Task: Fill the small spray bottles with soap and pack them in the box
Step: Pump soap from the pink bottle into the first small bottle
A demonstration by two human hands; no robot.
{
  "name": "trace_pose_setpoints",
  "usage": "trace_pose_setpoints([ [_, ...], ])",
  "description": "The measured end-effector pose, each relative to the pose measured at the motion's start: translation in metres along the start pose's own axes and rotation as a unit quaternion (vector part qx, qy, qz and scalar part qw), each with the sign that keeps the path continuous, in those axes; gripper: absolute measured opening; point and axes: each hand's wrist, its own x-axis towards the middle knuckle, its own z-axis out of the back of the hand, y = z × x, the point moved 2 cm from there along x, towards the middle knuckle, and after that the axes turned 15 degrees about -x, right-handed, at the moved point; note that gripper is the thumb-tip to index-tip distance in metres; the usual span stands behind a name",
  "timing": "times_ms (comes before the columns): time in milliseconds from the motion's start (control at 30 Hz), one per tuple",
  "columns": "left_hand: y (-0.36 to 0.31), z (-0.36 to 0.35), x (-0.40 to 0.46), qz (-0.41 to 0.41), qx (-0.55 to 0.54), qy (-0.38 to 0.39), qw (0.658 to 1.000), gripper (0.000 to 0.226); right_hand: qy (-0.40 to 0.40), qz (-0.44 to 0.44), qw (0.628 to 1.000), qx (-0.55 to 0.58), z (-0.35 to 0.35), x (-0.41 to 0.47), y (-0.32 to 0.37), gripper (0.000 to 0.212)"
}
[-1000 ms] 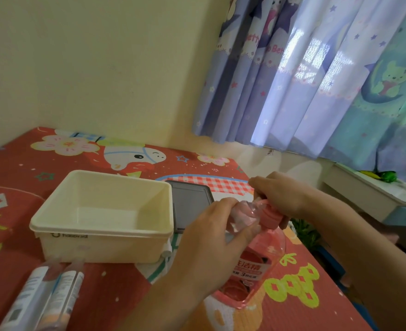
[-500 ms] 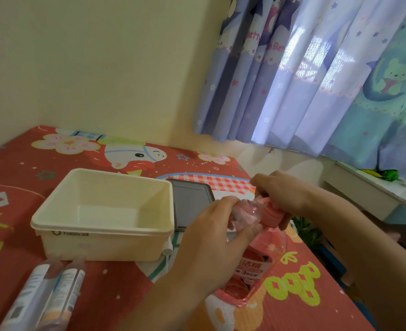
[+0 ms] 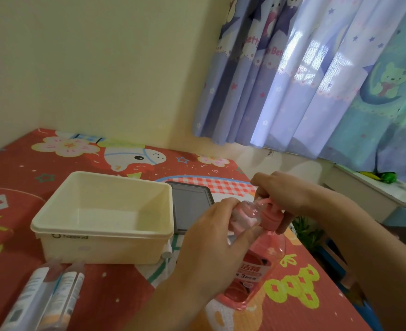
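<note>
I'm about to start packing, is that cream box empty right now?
Empty. The cream box shows only its bare floor; two spray bottles lie on the mat in front of it.

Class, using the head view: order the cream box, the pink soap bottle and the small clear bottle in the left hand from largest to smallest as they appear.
1. Cream box, clearly largest.
2. Pink soap bottle, partly hidden by the left hand.
3. Small clear bottle, mostly covered by fingers, so its full size is uncertain.

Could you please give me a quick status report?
Left hand holds small bottle at pump; right hand presses pump. Box empty. Nothing obstructing.
</note>
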Motion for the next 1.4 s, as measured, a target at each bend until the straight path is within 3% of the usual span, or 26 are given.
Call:
trace_pose_setpoints([
  [300, 0.004, -0.001, 0.0, -0.012, 0.016, -0.007, 1.0, 0.038, -0.039, -0.014, 0.999, -0.009, -0.005, 0.0, 0.001, 0.035],
  [500, -0.001, 0.0, 0.0, -0.002, 0.01, -0.001, 1.0, 0.038, 0.01, -0.015, 1.0, 0.026, 0.002, -0.007, 0.002, 0.043],
  [700, 0.002, -0.001, -0.001, -0.009, 0.023, -0.008, 1.0, 0.039, -0.037, -0.042, 0.995, 0.08, -0.003, -0.005, 0.001, 0.034],
  [800, 0.001, -0.001, -0.001, -0.006, 0.024, -0.009, 1.0, 0.04, -0.034, -0.026, 0.998, 0.045, -0.002, -0.006, 0.004, 0.033],
  [1133, -0.001, 0.0, 0.0, 0.008, 0.006, -0.019, 1.0, 0.026, 0.007, -0.031, 0.998, -0.053, 0.014, -0.014, 0.006, 0.051],
  [1300, 0.005, 0.006, 0.003, 0.035, -0.02, -0.023, 0.999, 0.027, -0.008, -0.008, 1.0, 0.003, 0.025, -0.027, 0.001, 0.066],
  [1400, 0.006, 0.01, 0.006, 0.043, -0.029, -0.037, 0.998, 0.026, 0.021, 0.024, 0.999, 0.027, 0.03, -0.037, -0.006, 0.059],
])
